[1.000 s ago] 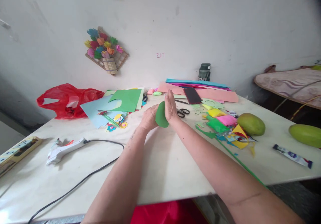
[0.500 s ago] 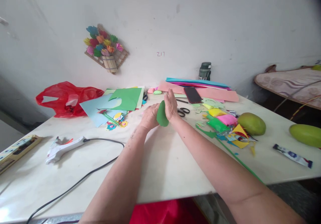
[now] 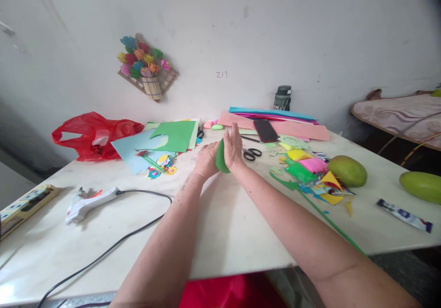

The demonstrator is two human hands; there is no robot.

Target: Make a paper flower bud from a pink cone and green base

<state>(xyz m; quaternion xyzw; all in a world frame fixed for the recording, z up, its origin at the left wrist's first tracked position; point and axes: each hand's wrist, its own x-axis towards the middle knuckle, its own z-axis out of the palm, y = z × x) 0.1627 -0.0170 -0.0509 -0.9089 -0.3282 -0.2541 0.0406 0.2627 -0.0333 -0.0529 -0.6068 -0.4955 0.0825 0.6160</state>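
Head view: at the middle of the frame the left hand (image 3: 207, 161) and right hand (image 3: 233, 148) close flat on a green piece (image 3: 222, 157), the grip nearly palm to palm. Black scissors (image 3: 252, 154) lie just right of them (blades mostly hidden); a white glue gun (image 3: 90, 203) sits lower left, two green mangoes (image 3: 347, 171) at right, all on the table (image 3: 237, 230).

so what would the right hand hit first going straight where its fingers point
Probably the pink paper towards the back of the table, though depth is unclear and the right hand might pass above it.
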